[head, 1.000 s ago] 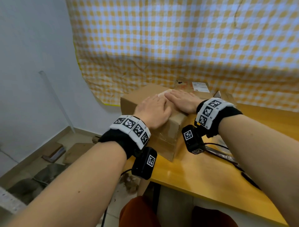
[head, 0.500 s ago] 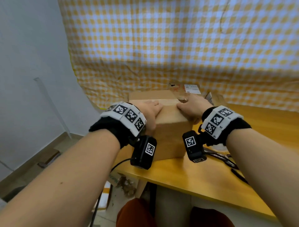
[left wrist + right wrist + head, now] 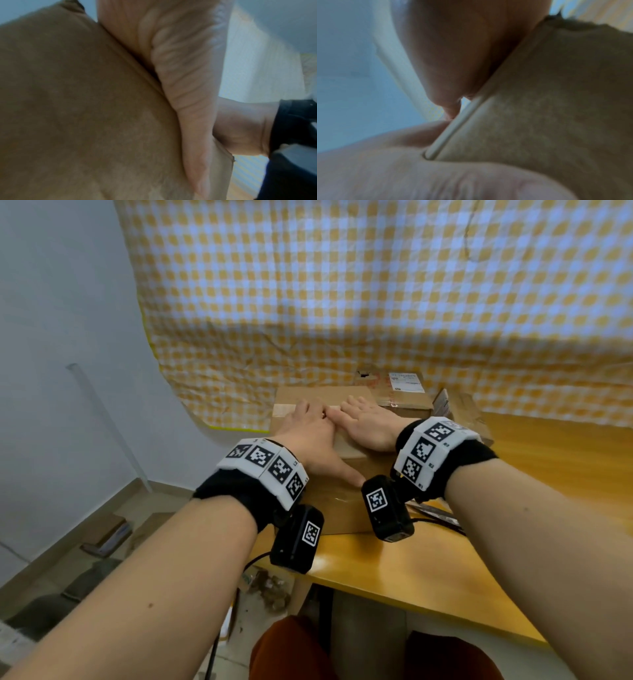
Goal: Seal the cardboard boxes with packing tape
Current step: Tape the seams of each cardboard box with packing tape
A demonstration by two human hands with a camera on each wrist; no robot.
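Observation:
A brown cardboard box (image 3: 339,508) stands at the near left corner of the yellow table (image 3: 428,570). A pale strip of tape (image 3: 282,408) runs across its closed top. My left hand (image 3: 310,436) lies flat on the top, thumb reaching down over the near edge. Beside it, my right hand (image 3: 368,422) presses flat on the top too, fingers straight and meeting the left hand's fingers. In the left wrist view my left hand (image 3: 180,67) lies against the cardboard box (image 3: 77,108). The right wrist view is blurred: my right hand (image 3: 462,54) rests on the box (image 3: 556,108).
A second cardboard box (image 3: 400,395) with a white label stands behind, against the yellow checked cloth (image 3: 376,302). A torn cardboard piece (image 3: 462,416) lies to its right. Dark tools (image 3: 435,511) lie on the table under my right wrist. The floor at left holds clutter.
The box has been turned square to me. Both hands went from gripping its sides half a second ago to lying flat on its top, side by side.

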